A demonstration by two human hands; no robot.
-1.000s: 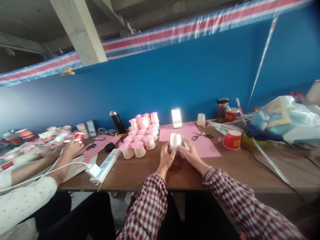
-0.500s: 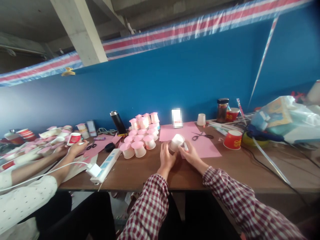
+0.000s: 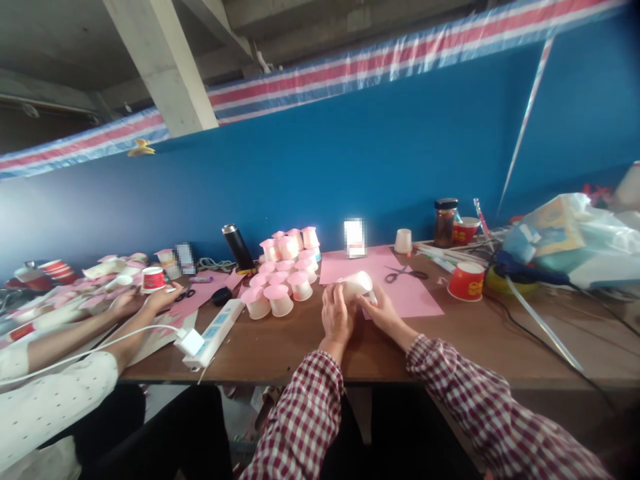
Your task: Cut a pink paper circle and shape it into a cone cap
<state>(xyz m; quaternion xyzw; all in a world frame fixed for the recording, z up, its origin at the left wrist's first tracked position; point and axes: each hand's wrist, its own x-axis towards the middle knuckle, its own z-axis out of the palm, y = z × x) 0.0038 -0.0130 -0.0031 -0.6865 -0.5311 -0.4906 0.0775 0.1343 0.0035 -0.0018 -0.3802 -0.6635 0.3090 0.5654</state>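
The small white paper cup (image 3: 356,285) now lies tipped sideways, held in the grip of left hand (image 3: 336,316) and right hand (image 3: 384,311), above the brown wooden table (image 3: 450,340).

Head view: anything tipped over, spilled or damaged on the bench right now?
Nothing looks spilled or damaged. The white paper cup lies on its side only because the left hand and right hand hold it that way. The pink-topped cups stand in a tidy cluster; scissors lie flat on pink paper.

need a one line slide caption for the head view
Both hands, left hand and right hand, hold a white paper cup on its side over the table.
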